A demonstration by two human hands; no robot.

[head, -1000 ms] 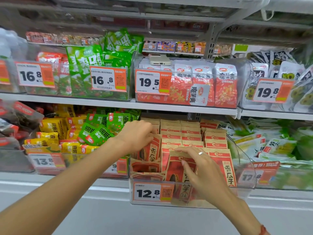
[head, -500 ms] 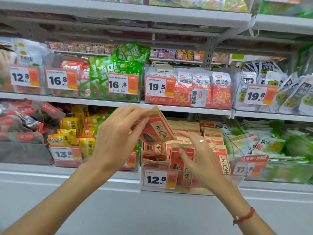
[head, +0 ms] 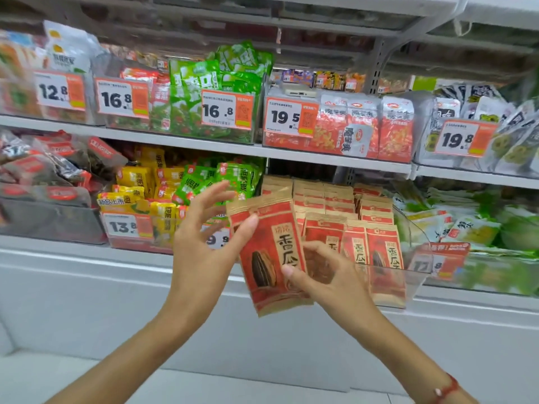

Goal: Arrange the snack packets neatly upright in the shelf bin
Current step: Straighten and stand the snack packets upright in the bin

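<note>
- The right hand (head: 326,275) is gripping a red-and-tan snack packet (head: 271,252) by its lower right edge, with the thumb on the front.
- The left hand (head: 204,246) is spreading its fingers loosely, and only the thumb is touching the packet's upper left corner.
- The packet is hanging slightly tilted in front of the clear bin (head: 414,275), where matching packets (head: 379,246) are standing upright in rows.

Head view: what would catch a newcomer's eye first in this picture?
First, the red-and-brown seed packet held mid-frame in front of the shelf, the right hand gripping its lower right and the left hand touching its upper left. Behind it, matching packets stand in rows in the clear bin.
</note>
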